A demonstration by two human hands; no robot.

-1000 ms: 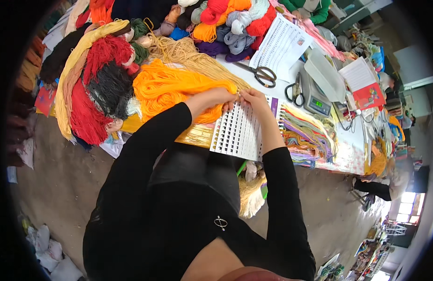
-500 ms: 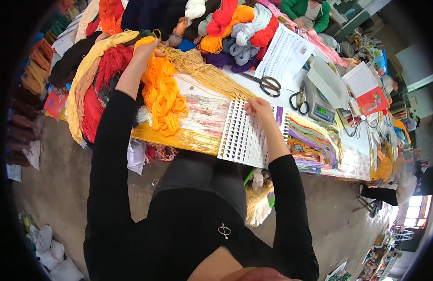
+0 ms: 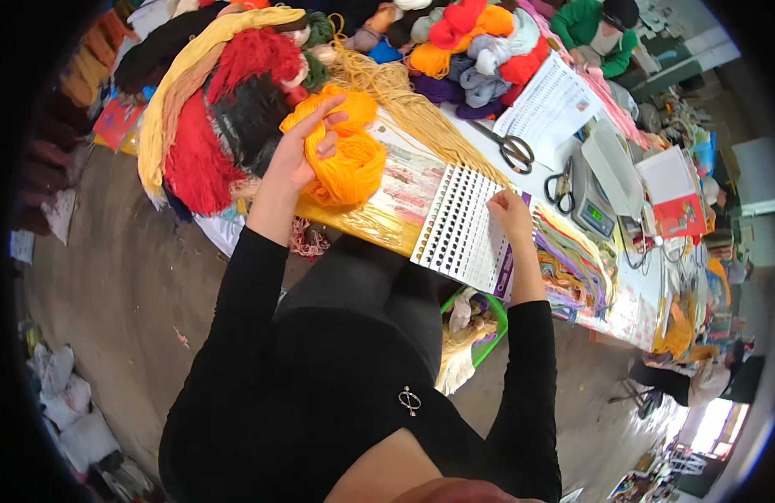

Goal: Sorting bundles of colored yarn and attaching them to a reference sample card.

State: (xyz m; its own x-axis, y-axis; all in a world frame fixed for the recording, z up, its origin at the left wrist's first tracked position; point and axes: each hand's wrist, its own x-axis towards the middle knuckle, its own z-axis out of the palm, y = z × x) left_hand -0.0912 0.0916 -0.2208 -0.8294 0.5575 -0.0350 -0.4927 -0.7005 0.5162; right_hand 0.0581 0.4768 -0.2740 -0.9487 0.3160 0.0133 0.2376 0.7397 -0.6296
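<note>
Left fingers (image 3: pixel 320 114) spread against yarn (image 3: pixel 358 172); right fingers (image 3: pixel 499 200) curled at card (image 3: pixel 455 230), grip unclear. Cluttered bench (image 3: pixel 409 183) beneath both; concrete-looking floor (image 3: pixel 119 293) lower left.

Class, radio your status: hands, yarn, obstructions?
Left fingers against orange yarn. Right fingers at white holed card. Yarn loosely heaped. Scissors beyond card, seemingly out of the way.

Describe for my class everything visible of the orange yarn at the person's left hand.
The orange yarn is bright and soft-looking, made of many thin strands bunched into a loose, rounded mass. It shows by the near edge of the table, left of a white perforated card. The left hand touches its left side; whether it is partly lifted is unclear.
</note>
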